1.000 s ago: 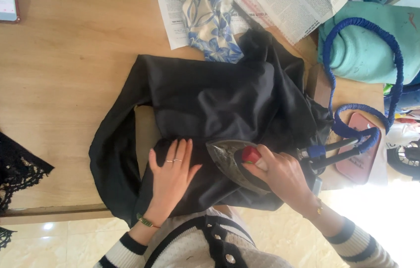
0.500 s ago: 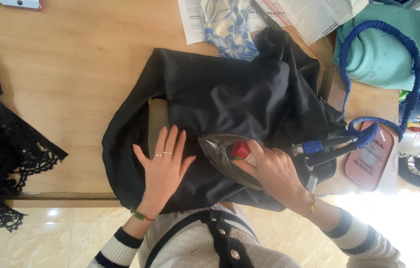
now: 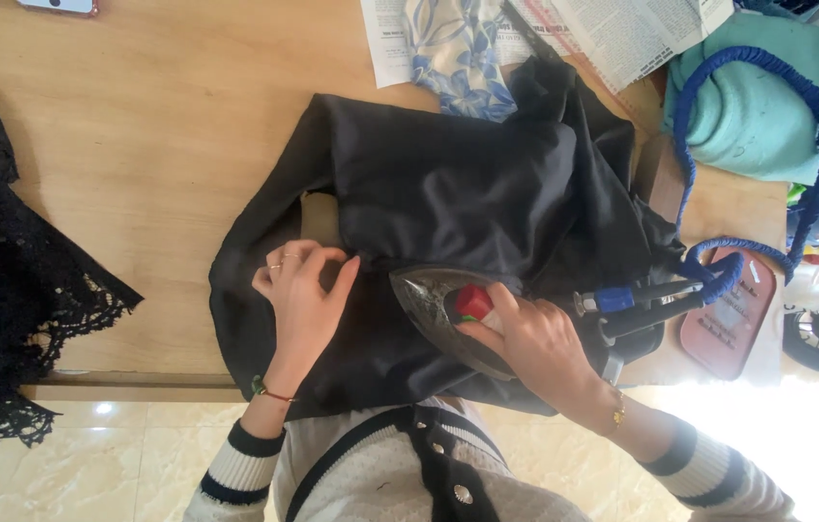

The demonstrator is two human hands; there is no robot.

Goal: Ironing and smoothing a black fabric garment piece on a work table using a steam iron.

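A person in a striped-cuff sweater leans over a wooden table (image 3: 139, 145). Closest to them, the right hand (image 3: 535, 343) is wrapped around the handle of an iron (image 3: 438, 304), which rests on a black garment (image 3: 458, 193) spread across the table. Just beside the iron's tip, the left hand (image 3: 298, 290) pinches a fold of the same garment, fingers curled. A blue cord (image 3: 767, 155) loops away at the right. Black lace fabric (image 3: 3, 271) lies well apart at the left. Farther off sit a newspaper (image 3: 622, 29) and blue flowered cloth (image 3: 458, 48).
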